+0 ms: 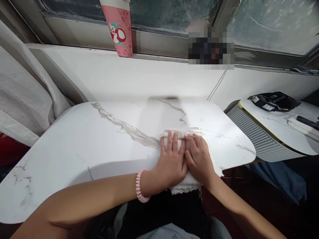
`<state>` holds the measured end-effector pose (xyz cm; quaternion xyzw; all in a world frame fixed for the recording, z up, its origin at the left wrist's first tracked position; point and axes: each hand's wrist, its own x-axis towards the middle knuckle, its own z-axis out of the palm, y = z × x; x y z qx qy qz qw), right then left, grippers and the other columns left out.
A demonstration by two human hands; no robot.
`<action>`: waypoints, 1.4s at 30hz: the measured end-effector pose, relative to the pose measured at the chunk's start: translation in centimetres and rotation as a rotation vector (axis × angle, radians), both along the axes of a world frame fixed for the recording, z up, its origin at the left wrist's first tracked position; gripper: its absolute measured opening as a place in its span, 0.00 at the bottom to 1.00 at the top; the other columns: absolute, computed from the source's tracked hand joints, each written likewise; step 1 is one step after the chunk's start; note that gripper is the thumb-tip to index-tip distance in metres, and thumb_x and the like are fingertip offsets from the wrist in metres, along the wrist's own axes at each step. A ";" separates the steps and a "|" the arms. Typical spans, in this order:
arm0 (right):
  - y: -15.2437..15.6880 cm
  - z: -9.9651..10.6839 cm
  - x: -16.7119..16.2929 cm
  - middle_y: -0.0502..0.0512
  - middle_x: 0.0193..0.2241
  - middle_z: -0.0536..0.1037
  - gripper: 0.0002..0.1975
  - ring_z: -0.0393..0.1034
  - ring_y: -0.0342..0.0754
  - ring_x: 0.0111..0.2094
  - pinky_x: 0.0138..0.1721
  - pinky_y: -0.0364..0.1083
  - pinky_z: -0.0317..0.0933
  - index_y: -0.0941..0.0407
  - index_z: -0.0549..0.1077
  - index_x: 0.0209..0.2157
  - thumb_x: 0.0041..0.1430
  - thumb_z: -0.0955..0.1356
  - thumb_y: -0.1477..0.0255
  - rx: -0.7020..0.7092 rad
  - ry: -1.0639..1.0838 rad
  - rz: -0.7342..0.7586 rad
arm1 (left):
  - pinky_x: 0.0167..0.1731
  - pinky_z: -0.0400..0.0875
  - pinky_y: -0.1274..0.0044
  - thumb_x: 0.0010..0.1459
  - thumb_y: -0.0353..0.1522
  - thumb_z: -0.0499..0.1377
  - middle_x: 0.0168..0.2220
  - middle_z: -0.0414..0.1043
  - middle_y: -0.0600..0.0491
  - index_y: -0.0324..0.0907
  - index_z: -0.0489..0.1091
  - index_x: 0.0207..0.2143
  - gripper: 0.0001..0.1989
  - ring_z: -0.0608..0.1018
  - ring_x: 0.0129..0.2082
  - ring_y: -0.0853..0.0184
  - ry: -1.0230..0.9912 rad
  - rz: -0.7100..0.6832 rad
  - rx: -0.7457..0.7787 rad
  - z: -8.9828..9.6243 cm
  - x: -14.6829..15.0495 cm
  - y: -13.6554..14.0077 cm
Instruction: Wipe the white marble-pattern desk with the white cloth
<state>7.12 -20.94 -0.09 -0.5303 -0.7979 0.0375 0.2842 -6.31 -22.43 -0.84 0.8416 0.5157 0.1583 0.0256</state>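
A white fluffy towel (185, 188) lies folded at the front edge of the white marbled table (119, 146), its near end hanging over the edge. My left hand (171, 159) rests flat on the towel, fingers stretched out and a little apart. A pink coil band (141, 186) circles that wrist. Right beside it, my right hand (199, 157) is on the towel's right part, its fingers bent and close together on the cloth. The two hands touch near the thumbs. The undersides of the fingers are hidden.
A pink paper cup (119, 31) stands on the window ledge, next to a blurred-out patch. At right, a second table (269, 122) with a ribbed side bears a black cap-like item (276, 101). A grey curtain (22, 83) hangs at left.
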 end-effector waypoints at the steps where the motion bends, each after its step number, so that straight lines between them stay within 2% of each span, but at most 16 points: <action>1: -0.1 0.0 -0.3 0.64 0.49 0.70 0.20 0.58 0.60 0.56 0.58 0.65 0.54 0.56 0.65 0.53 0.61 0.57 0.75 0.001 -0.006 0.009 | 0.60 0.46 0.46 0.63 0.40 0.48 0.67 0.43 0.29 0.32 0.51 0.66 0.33 0.43 0.67 0.39 0.001 0.006 -0.004 0.0 -0.3 -0.2; 8: -0.3 0.0 -3.1 0.66 0.51 0.69 0.23 0.56 0.62 0.58 0.61 0.65 0.48 0.59 0.65 0.55 0.59 0.57 0.75 -0.009 -0.079 0.039 | 0.61 0.47 0.48 0.61 0.39 0.50 0.68 0.45 0.33 0.34 0.51 0.67 0.34 0.44 0.68 0.42 0.012 0.045 0.002 -0.1 -3.1 -0.8; 14: 2.1 0.4 -5.9 0.66 0.49 0.69 0.22 0.57 0.62 0.54 0.59 0.63 0.50 0.61 0.67 0.53 0.58 0.58 0.75 -0.044 -0.114 0.070 | 0.61 0.47 0.49 0.61 0.38 0.50 0.68 0.44 0.36 0.36 0.51 0.67 0.33 0.44 0.68 0.43 0.024 0.125 -0.038 0.1 -5.6 0.7; 18: 5.0 0.5 -7.5 0.64 0.45 0.71 0.19 0.59 0.61 0.51 0.57 0.61 0.52 0.60 0.69 0.50 0.59 0.58 0.75 -0.045 -0.128 0.091 | 0.62 0.45 0.50 0.62 0.38 0.48 0.69 0.42 0.36 0.36 0.50 0.67 0.32 0.43 0.68 0.44 0.037 0.192 -0.107 0.4 -6.9 3.3; 22: 8.3 0.2 -9.0 0.63 0.43 0.71 0.15 0.60 0.60 0.49 0.55 0.59 0.53 0.57 0.69 0.46 0.59 0.58 0.74 -0.025 -0.101 0.072 | 0.63 0.44 0.52 0.63 0.37 0.46 0.69 0.41 0.38 0.37 0.50 0.67 0.31 0.42 0.69 0.47 0.022 0.199 -0.121 0.7 -8.3 6.3; 34: 18.0 -0.3 -12.9 0.62 0.46 0.71 0.15 0.60 0.60 0.50 0.56 0.59 0.52 0.57 0.69 0.46 0.60 0.58 0.72 -0.040 -0.024 -0.019 | 0.63 0.46 0.54 0.64 0.39 0.46 0.69 0.44 0.40 0.40 0.53 0.65 0.29 0.44 0.69 0.49 0.003 0.193 -0.100 0.9 -11.9 16.2; 42: 22.0 -0.2 -14.4 0.61 0.48 0.70 0.13 0.59 0.59 0.53 0.57 0.59 0.50 0.56 0.68 0.45 0.61 0.58 0.71 -0.073 0.002 -0.025 | 0.64 0.45 0.57 0.65 0.40 0.44 0.69 0.46 0.42 0.42 0.55 0.64 0.27 0.45 0.69 0.52 -0.009 0.232 -0.099 1.0 -13.3 20.0</action>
